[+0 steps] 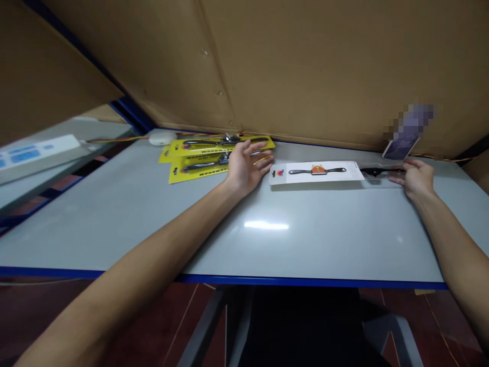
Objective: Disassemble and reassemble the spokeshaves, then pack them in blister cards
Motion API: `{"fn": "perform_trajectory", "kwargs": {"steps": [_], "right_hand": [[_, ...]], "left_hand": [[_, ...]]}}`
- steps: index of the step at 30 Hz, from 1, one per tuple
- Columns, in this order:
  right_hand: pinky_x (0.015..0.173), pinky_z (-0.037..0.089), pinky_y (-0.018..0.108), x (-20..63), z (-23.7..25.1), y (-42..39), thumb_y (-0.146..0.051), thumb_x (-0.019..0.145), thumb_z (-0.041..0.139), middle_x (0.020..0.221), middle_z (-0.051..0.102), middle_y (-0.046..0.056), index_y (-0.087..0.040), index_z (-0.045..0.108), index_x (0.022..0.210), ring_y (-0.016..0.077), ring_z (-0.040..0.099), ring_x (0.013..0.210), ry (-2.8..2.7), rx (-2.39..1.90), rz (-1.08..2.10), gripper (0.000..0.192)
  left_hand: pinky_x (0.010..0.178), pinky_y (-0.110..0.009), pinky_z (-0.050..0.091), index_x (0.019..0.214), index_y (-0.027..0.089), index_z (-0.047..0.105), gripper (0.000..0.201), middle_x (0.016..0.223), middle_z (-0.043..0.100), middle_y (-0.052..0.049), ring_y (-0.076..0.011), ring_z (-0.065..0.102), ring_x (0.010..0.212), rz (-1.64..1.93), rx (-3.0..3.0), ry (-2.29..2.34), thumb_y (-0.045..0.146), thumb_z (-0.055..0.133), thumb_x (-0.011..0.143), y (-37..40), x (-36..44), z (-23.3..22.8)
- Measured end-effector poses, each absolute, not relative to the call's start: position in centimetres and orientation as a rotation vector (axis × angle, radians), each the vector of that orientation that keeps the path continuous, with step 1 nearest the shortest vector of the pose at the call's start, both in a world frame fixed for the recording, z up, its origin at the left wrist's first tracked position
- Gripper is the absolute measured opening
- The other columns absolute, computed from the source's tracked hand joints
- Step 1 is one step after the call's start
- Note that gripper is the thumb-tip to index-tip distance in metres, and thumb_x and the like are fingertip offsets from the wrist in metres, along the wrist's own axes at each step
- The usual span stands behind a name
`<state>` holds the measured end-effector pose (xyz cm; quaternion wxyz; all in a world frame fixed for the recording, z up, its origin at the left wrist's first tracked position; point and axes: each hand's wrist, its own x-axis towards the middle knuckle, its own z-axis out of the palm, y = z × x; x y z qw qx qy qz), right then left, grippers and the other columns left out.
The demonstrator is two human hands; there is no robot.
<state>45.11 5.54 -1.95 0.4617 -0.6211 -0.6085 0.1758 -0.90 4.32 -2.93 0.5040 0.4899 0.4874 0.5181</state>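
My left hand [250, 168] is palm up with its fingers apart, holding nothing. It overlaps the right ends of two yellow carded packs, an upper spokeshave pack [212, 146] and a lower spokeshave pack [198, 167], each with a dark metal tool under clear plastic. To its right is a white backing card [317, 174] printed with a picture of a spokeshave. A black spokeshave in clear plastic [378, 172] reaches out past the card's right end. My right hand [418, 178] grips the far end of that plastic, thumb and fingers closed around it.
The grey tabletop [305, 244] has a blue front edge. Behind it rises a brown board [305, 71]. A phone-like slab [405, 137], partly pixelated, leans at the back right. A white power strip [38, 155] lies at left, with a white plastic object [162, 138] and cables along the back.
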Motion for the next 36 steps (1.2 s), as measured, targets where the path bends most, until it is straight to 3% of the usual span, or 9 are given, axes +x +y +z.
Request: {"fn": "perform_trajectory", "kwargs": {"steps": [3,9,21,28,36], "right_hand": [[0.055,0.058,0.032,44.4,-1.8,5.3,-0.019,0.091,0.051,0.076,0.059,0.002,-0.024,0.042,0.094,0.0158,0.062,0.063,-1.155,-1.626,0.562,0.011],[0.049,0.051,0.017,42.4,-1.0,4.5,-0.004,0.088,0.052,0.085,0.066,0.001,-0.02,0.051,0.108,0.0093,0.058,0.06,-0.9,-1.633,0.662,0.025],[0.053,0.054,0.024,41.2,-0.3,3.8,-0.009,0.091,0.056,0.092,0.069,0.004,-0.018,0.052,0.123,0.0114,0.063,0.056,-0.977,-1.589,0.738,0.033],[0.053,0.055,0.025,41.0,-0.5,3.7,-0.011,0.087,0.057,0.1,0.073,0.01,-0.017,0.052,0.127,0.0133,0.067,0.056,-1.027,-1.587,0.73,0.042],[0.048,0.057,0.025,40.0,-1.4,3.7,-0.022,0.083,0.062,0.107,0.077,0.008,-0.024,0.056,0.123,0.018,0.075,0.066,-1.106,-1.532,0.795,0.041]], "left_hand": [[0.103,-0.043,0.055,0.109,0.021,0.065,0.05,0.11,0.073,-0.012,-0.0292,0.068,0.117,1.434,0.969,1.052,0.061,0.05,0.084,4.3,-0.3,-3.6],[0.115,-0.042,0.048,0.108,0.021,0.075,0.046,0.101,0.076,-0.009,-0.0301,0.067,0.121,1.555,0.812,0.927,0.053,0.06,0.079,4.2,0.5,-4.0],[0.123,-0.045,0.041,0.104,0.021,0.077,0.049,0.123,0.076,-0.009,-0.0316,0.06,0.135,1.602,0.972,0.941,0.059,0.058,0.079,4.6,-0.5,-4.2],[0.127,-0.046,0.037,0.105,0.021,0.078,0.051,0.129,0.075,-0.009,-0.0323,0.057,0.14,1.599,1.03,0.914,0.06,0.059,0.079,4.3,-0.4,-3.9],[0.127,-0.049,0.037,0.1,0.021,0.079,0.042,0.125,0.077,-0.009,-0.0331,0.059,0.139,1.608,1.207,0.864,0.054,0.062,0.08,4.0,0.5,-4.3]]}}
